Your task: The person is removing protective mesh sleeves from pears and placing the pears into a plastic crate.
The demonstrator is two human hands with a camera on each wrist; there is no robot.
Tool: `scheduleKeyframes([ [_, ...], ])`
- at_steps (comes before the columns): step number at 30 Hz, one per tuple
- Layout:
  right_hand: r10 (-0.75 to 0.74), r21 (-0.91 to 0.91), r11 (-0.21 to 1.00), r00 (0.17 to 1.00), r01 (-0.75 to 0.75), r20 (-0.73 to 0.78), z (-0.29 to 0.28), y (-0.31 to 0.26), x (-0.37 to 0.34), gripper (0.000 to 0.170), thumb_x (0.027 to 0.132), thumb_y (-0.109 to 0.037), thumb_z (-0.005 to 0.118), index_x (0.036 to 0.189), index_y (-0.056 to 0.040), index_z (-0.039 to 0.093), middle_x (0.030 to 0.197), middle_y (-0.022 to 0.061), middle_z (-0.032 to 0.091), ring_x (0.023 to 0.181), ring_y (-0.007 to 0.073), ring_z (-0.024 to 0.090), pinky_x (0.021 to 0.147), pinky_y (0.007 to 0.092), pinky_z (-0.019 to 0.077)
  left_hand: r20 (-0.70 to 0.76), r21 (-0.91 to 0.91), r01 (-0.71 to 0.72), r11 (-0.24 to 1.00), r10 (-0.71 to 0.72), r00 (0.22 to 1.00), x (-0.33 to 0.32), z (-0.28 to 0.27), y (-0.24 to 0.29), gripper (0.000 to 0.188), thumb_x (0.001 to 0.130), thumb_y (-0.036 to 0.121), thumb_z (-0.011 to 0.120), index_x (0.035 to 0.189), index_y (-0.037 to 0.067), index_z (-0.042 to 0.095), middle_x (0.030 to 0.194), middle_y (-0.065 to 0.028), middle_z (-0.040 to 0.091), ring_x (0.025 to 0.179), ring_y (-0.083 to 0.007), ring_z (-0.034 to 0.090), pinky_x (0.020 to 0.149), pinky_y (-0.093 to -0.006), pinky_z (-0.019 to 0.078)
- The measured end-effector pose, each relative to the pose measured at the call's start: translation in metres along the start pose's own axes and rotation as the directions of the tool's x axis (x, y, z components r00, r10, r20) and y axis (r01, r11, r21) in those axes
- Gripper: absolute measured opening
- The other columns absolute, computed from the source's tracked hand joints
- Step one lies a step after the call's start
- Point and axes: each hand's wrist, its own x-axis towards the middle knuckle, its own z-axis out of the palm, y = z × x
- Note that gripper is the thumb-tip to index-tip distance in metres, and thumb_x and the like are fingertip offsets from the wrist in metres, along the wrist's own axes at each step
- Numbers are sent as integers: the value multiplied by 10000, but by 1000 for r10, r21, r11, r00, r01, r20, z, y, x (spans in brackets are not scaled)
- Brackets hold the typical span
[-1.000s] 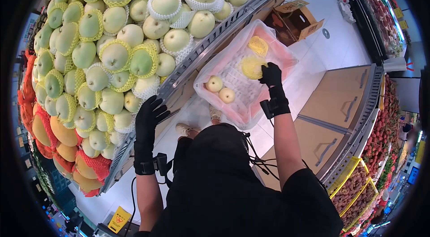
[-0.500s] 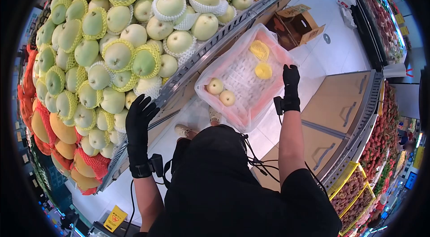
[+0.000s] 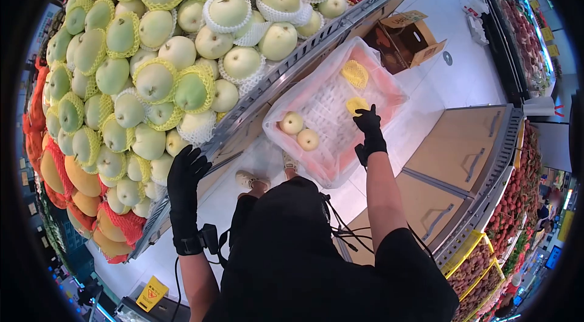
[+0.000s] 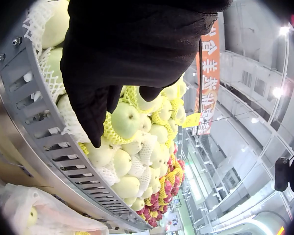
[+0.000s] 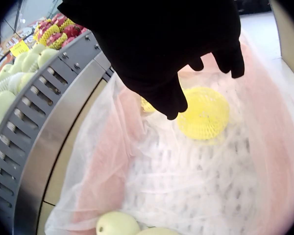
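In a lined crate (image 3: 277, 109), the right hand (image 3: 370, 133) reaches over a yellow foam net (image 3: 356, 105). The right wrist view shows its gloved fingers spread and bent above the round net (image 5: 204, 113), fingertips at its edge; contact cannot be told. Another yellow net (image 3: 354, 74) lies farther back, and two pale fruits (image 3: 308, 139) sit at the crate's left. At the edge of the fruit display, the left hand (image 3: 185, 185) has loosely extended fingers beside pale green fruit (image 3: 176, 143) and holds nothing visible.
A metal rail (image 3: 286, 72) borders the heaped fruit, between it and the crate. An open cardboard box (image 3: 404, 42) stands behind the crate. Tan cabinets (image 3: 453, 145) are at right, with loose cables (image 3: 347, 228) near the person's body.
The right hand first drew back from the yellow net to the crate's right side, letting go of it, then came back over it with fingers spread. The left hand shifted slightly left and down.
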Motion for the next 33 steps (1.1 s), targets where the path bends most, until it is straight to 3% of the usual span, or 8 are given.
scheduleKeyframes([
  [8,55,144,989,982,-29,-182,26,5,23,374,790,-222,565,1111,-41,629,1141,190,641,1003,436,608,880,483,508,15,69,64,996,-65,998,1,5,-5,420,1006,192,426,1388,21,390,1305,-188,513,1155,-278,563,1000,-415,477],
  [9,21,149,989,950,27,-313,23,6,24,318,797,-215,548,1037,-27,639,940,198,683,918,419,645,821,489,523,25,67,52,996,-54,998,1,7,-4,417,1006,189,425,1386,19,391,1303,-188,513,1154,-278,563,1000,-413,477],
  [16,-35,63,995,855,79,-518,-20,33,50,272,807,-258,544,929,-65,691,861,179,670,871,379,659,788,451,538,30,41,7,999,-8,1000,4,18,-2,416,985,139,442,1370,-16,410,1283,-193,528,1128,-314,580,961,-444,505],
  [19,-236,22,955,806,295,-544,-32,51,61,242,828,-223,540,939,-71,693,813,149,664,874,353,661,769,443,535,10,3,23,1000,-23,1000,5,24,0,393,985,125,435,1346,-30,428,1270,-186,545,1120,-313,588,959,-438,506],
  [23,-435,-422,852,867,309,-244,-77,31,62,207,883,-179,544,939,-63,705,894,135,692,889,326,652,745,414,522,16,5,-36,999,36,999,7,27,9,358,983,113,436,1303,-46,454,1247,-189,567,1098,-301,607,947,-429,519],
  [26,-476,64,805,707,590,-523,-92,3,48,213,902,-225,582,903,-49,701,914,148,695,892,317,652,781,372,519,-9,-42,-83,996,82,997,7,25,18,334,982,108,436,1270,-56,469,1227,-196,578,1085,-292,616,938,-421,530],
  [30,-319,598,632,868,494,-380,-108,-57,27,259,887,-156,615,1125,-53,629,1055,66,653,938,166,631,787,285,516,-87,-149,-181,972,170,982,8,14,23,332,1027,204,381,1185,-59,508,1185,-207,599,1070,-303,620,940,-446,526],
  [33,-485,710,454,818,538,-309,-135,-104,-3,298,832,-68,631,1125,-38,585,1052,32,600,937,134,596,785,266,507,-138,-339,-256,905,222,965,7,-1,19,404,1045,333,338,1117,-18,525,1169,-213,590,1076,-323,599,966,-505,486],
])
